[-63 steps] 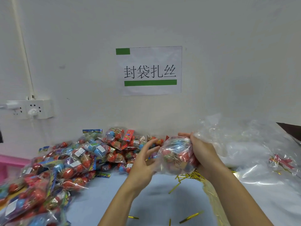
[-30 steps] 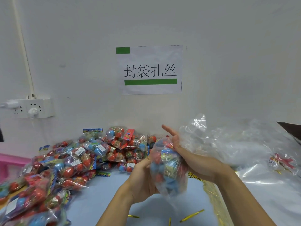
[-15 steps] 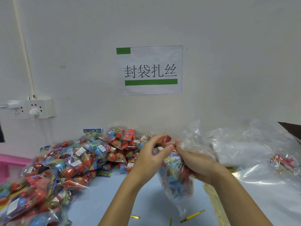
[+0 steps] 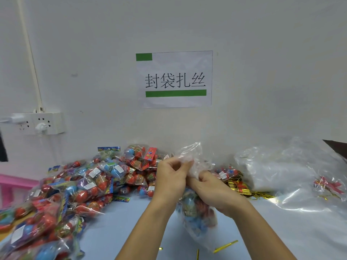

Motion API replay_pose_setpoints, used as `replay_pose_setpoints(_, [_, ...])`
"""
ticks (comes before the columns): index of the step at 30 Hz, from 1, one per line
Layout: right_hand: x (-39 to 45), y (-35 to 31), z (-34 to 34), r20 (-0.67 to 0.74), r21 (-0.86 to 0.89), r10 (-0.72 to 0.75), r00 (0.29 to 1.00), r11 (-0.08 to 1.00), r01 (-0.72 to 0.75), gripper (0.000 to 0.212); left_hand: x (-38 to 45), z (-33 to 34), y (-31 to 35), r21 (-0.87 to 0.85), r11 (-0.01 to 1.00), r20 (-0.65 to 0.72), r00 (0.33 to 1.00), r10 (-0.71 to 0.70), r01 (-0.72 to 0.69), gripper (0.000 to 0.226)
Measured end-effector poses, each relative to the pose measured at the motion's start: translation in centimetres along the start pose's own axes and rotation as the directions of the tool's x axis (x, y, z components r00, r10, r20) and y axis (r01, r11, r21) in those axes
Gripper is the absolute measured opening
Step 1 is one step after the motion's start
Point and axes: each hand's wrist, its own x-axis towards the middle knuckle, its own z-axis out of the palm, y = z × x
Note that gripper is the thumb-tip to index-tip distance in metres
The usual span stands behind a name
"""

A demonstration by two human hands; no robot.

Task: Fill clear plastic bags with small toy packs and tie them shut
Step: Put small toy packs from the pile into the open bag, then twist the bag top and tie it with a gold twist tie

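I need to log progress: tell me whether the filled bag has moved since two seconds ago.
Yes. The filled bag has dropped lower beneath both hands, further below the wall sign and nearer the table.

We see a pale blue table (image 4: pixel 120 228) set against the wall. On its left lies a heap of filled toy bags (image 4: pixel 78 186) (red and blue pieces inside). On the right rest clear plastic bags (image 4: pixel 293 177), beside a bundle of gold twist ties (image 4: pixel 242 187). Loose gold ties (image 4: pixel 225 246) lie near the front edge.
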Motion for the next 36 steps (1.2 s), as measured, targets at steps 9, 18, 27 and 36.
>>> replay_pose_setpoints(9, [-0.5,-0.8,0.1,0.014,0.031,-0.222,0.975,0.975,0.221,0.029,0.5,-1.0,-0.3,-0.278,0.951,-0.138,0.974,-0.180,0.136,0.027])
replay_pose_setpoints(18, [0.0,0.1,-0.4,-0.040,0.084,-0.183,0.982,0.979,0.186,0.031,0.6,-0.9,-0.4,-0.313,0.939,-0.099,0.979,-0.179,0.140,0.028])
replay_pose_setpoints(27, [0.7,1.8,-2.7,-0.371,0.128,-0.077,0.926,0.983,0.133,0.045,0.8,-1.4,-1.4,0.060,0.998,0.055,0.998,-0.036,0.033,0.026])
replay_pose_setpoints(36, [0.5,3.9,-7.4,-0.630,0.261,0.077,0.773,0.958,0.118,0.040,-0.6,-0.7,-6.5,0.668,0.741,0.156,0.962,-0.225,0.065,0.009])
